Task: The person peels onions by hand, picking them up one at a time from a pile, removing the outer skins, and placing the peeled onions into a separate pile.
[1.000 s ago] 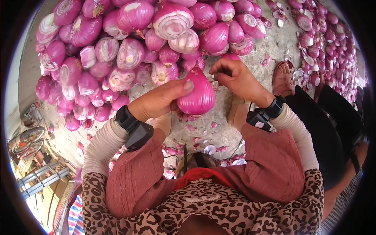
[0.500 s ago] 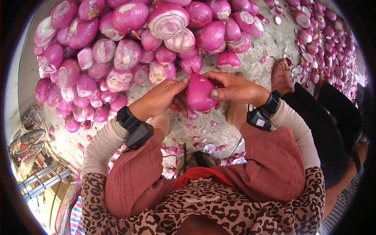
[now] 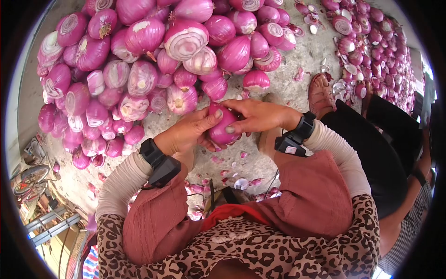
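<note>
Onion [image 3: 224, 128] was held between both hands, just off the near side of the pile [image 3: 139, 76]. Left hand [image 3: 183, 131] was closed on its left side, thumb on top; right hand [image 3: 265, 116] gripped its right. Scraps [image 3: 217, 159] lay nearer the wearer than the pile. Heap [image 3: 371, 56] sat right of the pile.

The top edge cuts off the onion pile [image 3: 145, 36]. At centre, the left hand [image 3: 189, 128] and right hand [image 3: 261, 115] partly hide an onion [image 3: 223, 124]. Lower-left clutter [image 3: 50, 203] is too small to tell.
</note>
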The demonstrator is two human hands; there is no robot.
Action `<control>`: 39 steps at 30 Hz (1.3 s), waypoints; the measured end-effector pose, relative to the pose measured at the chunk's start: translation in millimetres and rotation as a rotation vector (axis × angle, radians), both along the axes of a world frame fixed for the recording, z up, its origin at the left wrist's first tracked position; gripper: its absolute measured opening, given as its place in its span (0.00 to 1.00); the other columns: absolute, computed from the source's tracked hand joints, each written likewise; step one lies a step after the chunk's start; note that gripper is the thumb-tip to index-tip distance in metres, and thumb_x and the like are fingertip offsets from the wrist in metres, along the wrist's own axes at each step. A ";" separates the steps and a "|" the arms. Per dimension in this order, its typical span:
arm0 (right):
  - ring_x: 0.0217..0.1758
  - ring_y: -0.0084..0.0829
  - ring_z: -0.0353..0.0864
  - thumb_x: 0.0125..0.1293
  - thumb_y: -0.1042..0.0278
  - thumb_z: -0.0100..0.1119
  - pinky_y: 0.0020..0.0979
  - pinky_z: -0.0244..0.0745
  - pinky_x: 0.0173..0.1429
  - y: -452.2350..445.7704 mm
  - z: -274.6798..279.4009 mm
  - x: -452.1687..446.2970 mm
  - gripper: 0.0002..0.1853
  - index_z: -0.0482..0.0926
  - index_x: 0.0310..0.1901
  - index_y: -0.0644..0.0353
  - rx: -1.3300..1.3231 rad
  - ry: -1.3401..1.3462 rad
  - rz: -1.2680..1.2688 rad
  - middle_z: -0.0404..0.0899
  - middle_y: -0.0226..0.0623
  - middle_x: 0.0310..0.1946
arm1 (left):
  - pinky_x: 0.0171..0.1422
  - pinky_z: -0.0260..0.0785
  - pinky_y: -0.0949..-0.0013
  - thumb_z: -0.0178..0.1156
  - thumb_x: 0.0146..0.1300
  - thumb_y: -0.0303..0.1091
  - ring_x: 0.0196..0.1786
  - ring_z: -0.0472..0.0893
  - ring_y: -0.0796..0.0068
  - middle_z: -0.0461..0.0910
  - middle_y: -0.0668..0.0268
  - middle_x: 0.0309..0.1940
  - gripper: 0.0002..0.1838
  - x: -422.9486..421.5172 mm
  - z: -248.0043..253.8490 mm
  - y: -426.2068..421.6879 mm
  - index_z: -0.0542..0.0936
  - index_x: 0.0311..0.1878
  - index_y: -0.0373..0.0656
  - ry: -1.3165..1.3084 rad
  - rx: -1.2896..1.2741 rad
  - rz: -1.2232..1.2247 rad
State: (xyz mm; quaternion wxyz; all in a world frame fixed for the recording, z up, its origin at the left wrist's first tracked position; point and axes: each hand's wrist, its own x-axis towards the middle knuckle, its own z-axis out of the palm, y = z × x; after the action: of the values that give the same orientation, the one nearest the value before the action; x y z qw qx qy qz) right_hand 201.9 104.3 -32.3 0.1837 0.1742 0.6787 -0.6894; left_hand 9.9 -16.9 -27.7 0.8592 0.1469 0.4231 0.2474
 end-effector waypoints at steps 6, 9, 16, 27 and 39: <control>0.41 0.26 0.80 0.64 0.65 0.57 0.27 0.75 0.45 9.1 22.8 19.5 0.27 0.63 0.62 0.67 -0.185 -0.031 -0.091 0.78 0.41 0.40 | 0.46 0.76 0.65 0.57 0.64 0.50 0.49 0.77 0.71 0.74 0.64 0.50 0.29 -17.9 2.5 -12.7 0.64 0.62 0.44 0.084 0.067 -0.012; 0.34 0.23 0.79 0.63 0.65 0.57 0.26 0.75 0.38 25.3 13.4 57.4 0.20 0.70 0.54 0.67 0.022 0.011 -0.354 0.79 0.34 0.31 | 0.49 0.75 0.67 0.57 0.65 0.47 0.50 0.77 0.72 0.75 0.65 0.49 0.27 -31.5 23.8 -16.7 0.66 0.61 0.42 0.145 0.100 0.020; 0.35 0.22 0.79 0.67 0.64 0.51 0.24 0.75 0.36 -13.9 -9.1 153.2 0.14 0.74 0.48 0.64 -0.009 -0.393 -0.737 0.78 0.31 0.33 | 0.39 0.78 0.59 0.54 0.65 0.54 0.44 0.81 0.65 0.77 0.61 0.48 0.28 -66.7 66.0 -37.2 0.68 0.58 0.42 0.188 0.004 0.324; 0.41 0.22 0.77 0.64 0.67 0.58 0.26 0.73 0.45 -118.6 -10.5 260.4 0.15 0.76 0.49 0.64 -0.154 -0.290 -1.169 0.80 0.33 0.39 | 0.42 0.76 0.53 0.55 0.64 0.52 0.51 0.78 0.60 0.75 0.61 0.51 0.25 -98.5 175.9 -94.1 0.69 0.58 0.48 0.219 0.243 0.854; 0.32 0.16 0.75 0.68 0.66 0.52 0.19 0.70 0.39 -118.6 238.2 190.7 0.09 0.77 0.41 0.62 0.340 0.040 -1.243 0.79 0.28 0.32 | 0.61 0.70 0.58 0.59 0.63 0.48 0.56 0.75 0.65 0.74 0.58 0.53 0.28 -14.6 317.2 -116.3 0.68 0.59 0.38 0.025 0.633 0.627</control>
State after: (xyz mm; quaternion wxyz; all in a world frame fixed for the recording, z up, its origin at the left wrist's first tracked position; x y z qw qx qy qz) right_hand 392.6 -14.3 205.9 -0.2927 0.5487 0.5542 -0.5533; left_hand -4.7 -133.2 289.5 0.6502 0.2701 0.3612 0.6115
